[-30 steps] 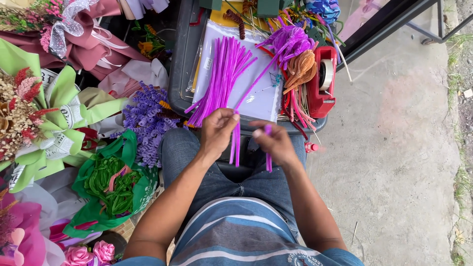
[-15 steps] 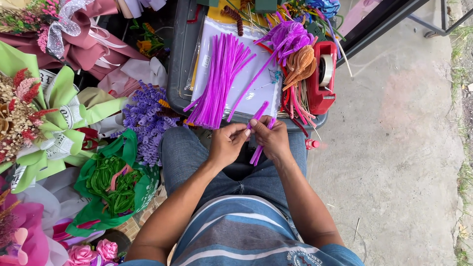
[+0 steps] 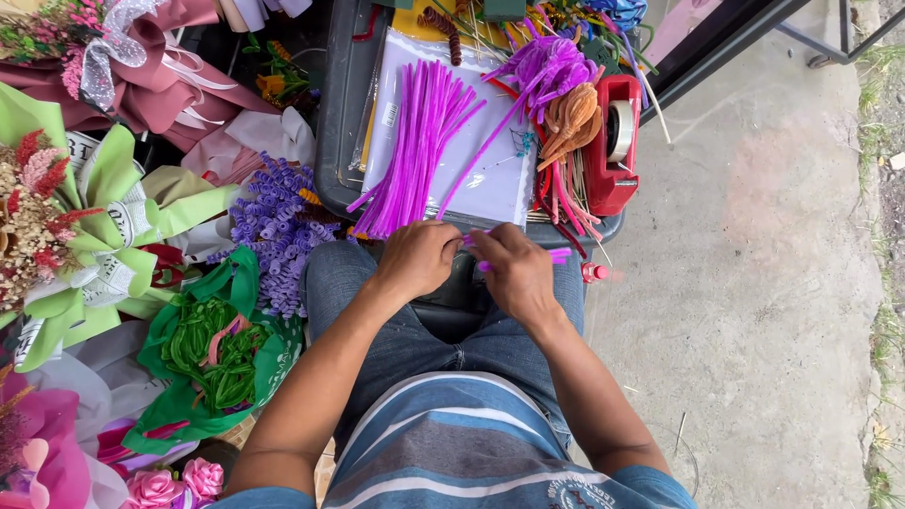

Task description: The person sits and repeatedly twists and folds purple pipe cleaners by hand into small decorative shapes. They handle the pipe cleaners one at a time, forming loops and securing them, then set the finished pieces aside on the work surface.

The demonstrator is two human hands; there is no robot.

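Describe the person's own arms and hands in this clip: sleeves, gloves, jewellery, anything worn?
Both the left hand and the right hand are bare: no gloves, and no rings or watch that I can make out. The forearms are uncovered up to short sleeves of a blue shirt with white and grey stripes across the front. Below the hands, blue jeans cover the legs.

I see a thin magenta pipe cleaner (image 3: pixel 528 256) pinched between my left hand (image 3: pixel 417 259) and right hand (image 3: pixel 517 273), held level above my lap. Its fuzzy length runs roughly sideways; most of it is hidden under my fingers, and only a short pink end pokes out past the right hand, along with a small bit between the two hands. It sits just in front of the near edge of the desk, close to the loose bundle of matching magenta pipe cleaners (image 3: pixel 419 141) fanned out there.
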